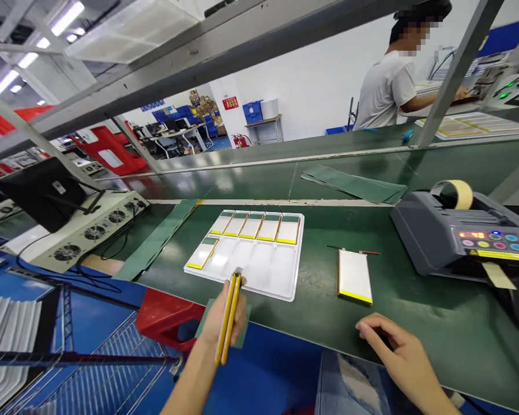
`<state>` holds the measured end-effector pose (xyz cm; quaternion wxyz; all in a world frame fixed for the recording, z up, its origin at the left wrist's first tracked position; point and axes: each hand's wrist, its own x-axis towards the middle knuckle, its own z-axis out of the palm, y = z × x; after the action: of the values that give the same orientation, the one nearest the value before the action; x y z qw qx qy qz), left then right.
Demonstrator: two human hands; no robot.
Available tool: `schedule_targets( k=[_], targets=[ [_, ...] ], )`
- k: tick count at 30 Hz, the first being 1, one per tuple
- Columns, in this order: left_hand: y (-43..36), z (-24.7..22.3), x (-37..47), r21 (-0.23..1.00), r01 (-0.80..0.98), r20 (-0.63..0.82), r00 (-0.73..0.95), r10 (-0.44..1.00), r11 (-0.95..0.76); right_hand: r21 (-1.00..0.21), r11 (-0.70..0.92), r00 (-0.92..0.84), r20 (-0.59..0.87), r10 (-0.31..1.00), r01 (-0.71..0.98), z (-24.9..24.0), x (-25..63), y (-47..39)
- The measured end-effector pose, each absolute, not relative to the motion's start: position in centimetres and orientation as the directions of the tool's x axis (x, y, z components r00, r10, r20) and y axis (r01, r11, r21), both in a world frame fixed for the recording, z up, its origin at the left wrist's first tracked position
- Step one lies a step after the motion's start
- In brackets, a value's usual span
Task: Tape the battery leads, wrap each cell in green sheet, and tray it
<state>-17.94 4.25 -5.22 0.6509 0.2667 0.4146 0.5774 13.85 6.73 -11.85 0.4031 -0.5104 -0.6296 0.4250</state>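
My left hand (237, 317) is closed around two flat pouch battery cells (228, 323), seen edge-on with yellow tape along their sides. It is in front of the near edge of a white plastic tray (281, 271). Several white cells with yellow ends fill the tray's back row, and one more cell (203, 253) lies at front left. My right hand (398, 351) hovers over the bench's front edge, fingers loosely bent and apart, with nothing visible in it. Just beyond it, a single pouch cell (355, 276) with a red and a dark lead rests on the green bench.
A tape dispenser (458, 230) with a lit panel stands at right. Green sheets lie left of the tray (160, 239) and at the back (354, 183). A fan-cooled box (90, 230) and a monitor (47, 190) are at left. Across the bench, a person (384, 86) works.
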Motion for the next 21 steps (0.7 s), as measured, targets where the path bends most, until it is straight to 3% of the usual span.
schedule_targets(
  k=[5, 10, 21],
  targets=[
    [3.8, -8.4, -13.9, 0.694, -0.681, -0.113, 0.218, 0.969, 0.234, -0.945, 0.132, -0.142, 0.092, 0.986, 0.3, -11.6, 13.7, 6.7],
    [3.6, -7.2, -11.2, 0.608, -0.732, -0.062, 0.343, 0.937, 0.308, -0.933, 0.157, -0.176, 0.103, 0.979, 0.324, -11.4, 14.0, 6.9],
    [2.4, -6.7, -9.2, 0.648, -0.677, -0.247, 0.245, 0.938, 0.348, -0.932, 0.2, -0.208, 0.14, 0.968, 0.303, -11.5, 14.0, 6.9]
  ],
)
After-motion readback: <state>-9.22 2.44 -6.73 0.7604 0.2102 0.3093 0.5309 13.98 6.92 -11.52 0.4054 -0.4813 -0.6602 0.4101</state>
